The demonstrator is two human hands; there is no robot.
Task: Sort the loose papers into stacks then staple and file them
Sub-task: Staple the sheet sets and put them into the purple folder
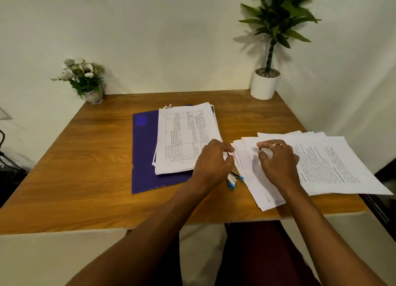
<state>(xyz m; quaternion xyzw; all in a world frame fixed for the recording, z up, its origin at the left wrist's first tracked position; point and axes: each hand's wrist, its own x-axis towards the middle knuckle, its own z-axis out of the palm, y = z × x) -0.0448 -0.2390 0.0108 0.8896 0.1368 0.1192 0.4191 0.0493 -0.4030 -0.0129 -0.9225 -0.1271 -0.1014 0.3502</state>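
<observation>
Wooden tabletop (96, 157) carries a sorted stack (184, 135) on a purple folder (143, 152), with loose papers (332, 163) fanned to its right and a blue stapler (233, 181) between them. The left hand (212, 163) pinches the fan's left corner. The right hand (276, 159) curls on top, and I cannot tell whether it grips a sheet. It seems best to square the sheets' edges before stapling.

Left of the folder (143, 157) the table (85, 157) is open; potted plant (265, 86) and flower vase (94, 94) occupy far corners.
</observation>
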